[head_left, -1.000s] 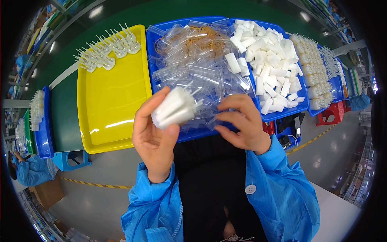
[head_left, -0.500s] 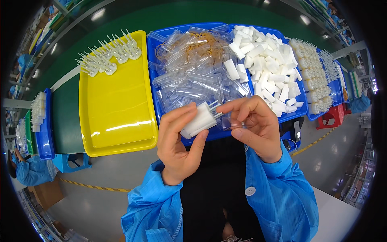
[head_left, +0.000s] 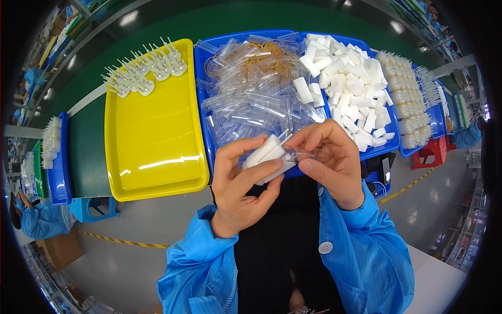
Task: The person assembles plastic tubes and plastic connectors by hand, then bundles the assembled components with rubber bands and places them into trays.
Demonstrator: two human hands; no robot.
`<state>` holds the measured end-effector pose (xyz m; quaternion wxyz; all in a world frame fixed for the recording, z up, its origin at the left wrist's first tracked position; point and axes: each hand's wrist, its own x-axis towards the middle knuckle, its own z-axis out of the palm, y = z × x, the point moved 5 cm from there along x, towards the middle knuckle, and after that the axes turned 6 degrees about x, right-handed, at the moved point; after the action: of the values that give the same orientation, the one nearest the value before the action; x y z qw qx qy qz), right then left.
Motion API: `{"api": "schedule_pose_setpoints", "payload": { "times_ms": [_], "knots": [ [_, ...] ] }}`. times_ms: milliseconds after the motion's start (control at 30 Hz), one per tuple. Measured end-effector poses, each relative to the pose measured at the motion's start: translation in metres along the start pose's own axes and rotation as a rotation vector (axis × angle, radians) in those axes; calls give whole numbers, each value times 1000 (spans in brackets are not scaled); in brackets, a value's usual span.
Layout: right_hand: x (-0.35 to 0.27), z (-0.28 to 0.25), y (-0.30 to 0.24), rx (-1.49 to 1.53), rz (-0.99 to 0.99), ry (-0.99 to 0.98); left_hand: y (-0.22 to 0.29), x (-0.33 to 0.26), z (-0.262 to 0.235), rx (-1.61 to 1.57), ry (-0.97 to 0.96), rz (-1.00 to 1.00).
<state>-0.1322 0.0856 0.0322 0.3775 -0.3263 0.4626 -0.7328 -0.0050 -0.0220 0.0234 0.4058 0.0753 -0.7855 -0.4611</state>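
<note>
My left hand grips a white plastic plug-like part with thin metal prongs pointing up to the right. My right hand pinches a small clear plastic cap at the prongs' tips, touching the white part. Both hands hover at the near edge of a blue tray heaped with clear plastic caps and white blocks.
A yellow tray to the left carries finished white pronged parts along its far edge. More white parts fill blue trays at the right and far left. The trays sit on a green belt. Another worker's blue sleeve shows lower left.
My left hand has lowered and turned the white part, prongs now toward the right. My right hand came off the tray with a clear cap and met the prongs.
</note>
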Motion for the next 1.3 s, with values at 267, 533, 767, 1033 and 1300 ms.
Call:
{"api": "schedule_pose_setpoints", "payload": {
  "times_ms": [267, 533, 767, 1033, 1300],
  "knots": [
    [-5, 1, -6, 68, 31, -56, -4, -2, -1, 47, 52, 13],
    [-5, 3, -1, 110, -24, -46, -1, -3, -1, 52, 97, 71],
    [-5, -11, -2, -7, -151, -78, -8, -6, -3, -53, 52, -113],
    [-9, -10, 2, -39, -107, 155, -13, -6, -4, 138, 86, -31],
    [-9, -3, 3, -149, -235, 104, -7, -4, -2, 96, 140, -62]
  ]
}}
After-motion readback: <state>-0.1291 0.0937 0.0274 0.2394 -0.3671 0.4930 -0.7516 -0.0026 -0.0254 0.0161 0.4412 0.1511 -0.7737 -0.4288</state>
